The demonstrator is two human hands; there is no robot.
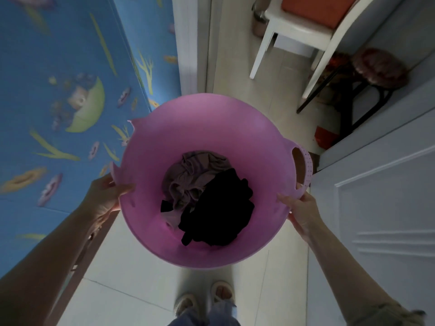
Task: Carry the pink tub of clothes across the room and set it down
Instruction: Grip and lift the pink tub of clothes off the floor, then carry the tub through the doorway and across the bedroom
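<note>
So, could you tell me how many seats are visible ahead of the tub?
2: a white chair with an orange cushion at top right, and a dark round stool beside it, further right. Others may be out of frame.

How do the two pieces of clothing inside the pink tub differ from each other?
The black garment is much darker than the mauve-grey garment, so its folds hardly show, while the mauve-grey one shows clear wrinkles. The black garment lies nearer the person and partly over the mauve-grey one, which lies toward the far wall of the pink tub. Both are crumpled, not folded, at the tub's bottom.
</note>
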